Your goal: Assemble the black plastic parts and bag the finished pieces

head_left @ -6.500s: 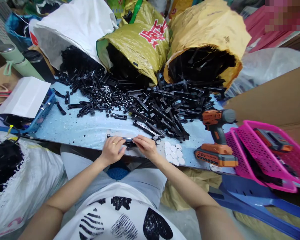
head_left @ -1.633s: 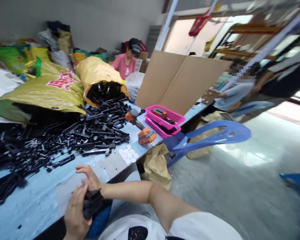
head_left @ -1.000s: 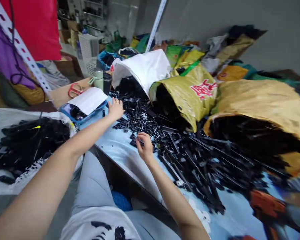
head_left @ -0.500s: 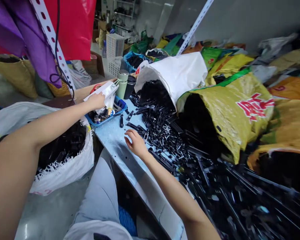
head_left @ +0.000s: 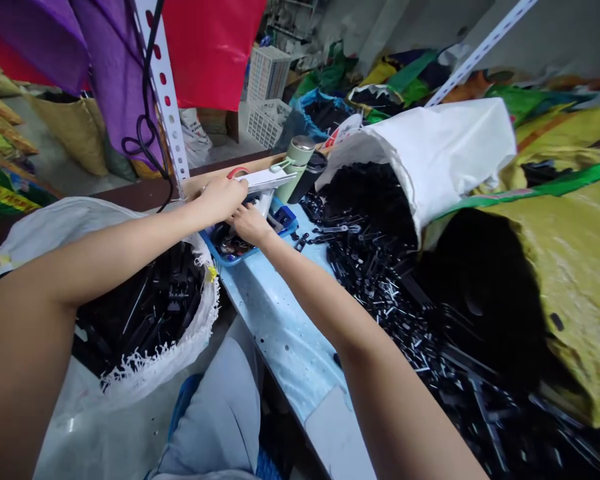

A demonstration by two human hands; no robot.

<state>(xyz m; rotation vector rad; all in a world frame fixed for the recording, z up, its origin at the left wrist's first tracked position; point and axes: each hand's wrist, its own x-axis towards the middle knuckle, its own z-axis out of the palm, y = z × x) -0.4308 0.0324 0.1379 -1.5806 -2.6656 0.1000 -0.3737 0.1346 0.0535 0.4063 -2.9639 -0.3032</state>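
My left hand [head_left: 226, 199] is closed on the near end of a white flat pad [head_left: 270, 179], which lies level over the blue basket [head_left: 235, 259]. Just below it, my right hand [head_left: 251, 224] reaches into the basket with its fingers curled down; what they grip is hidden. Small mixed items, dark and metallic, fill the basket. A red ring-shaped handle [head_left: 237, 172] shows behind the pad. A light green bottle [head_left: 296, 163] and a black cup [head_left: 310, 175] stand right behind the basket.
Black plastic parts [head_left: 380, 280] spread over the light blue table [head_left: 280, 320], spilling from a white sack [head_left: 445, 147] and a yellow sack [head_left: 570, 253]. At the left, an open white sack [head_left: 200, 333] holds black parts. A perforated metal post [head_left: 167, 100] with a black cable rises behind.
My right hand has moved from over the table into the basket, beside my left hand. The white pad has come down flatter. The view has swung left.
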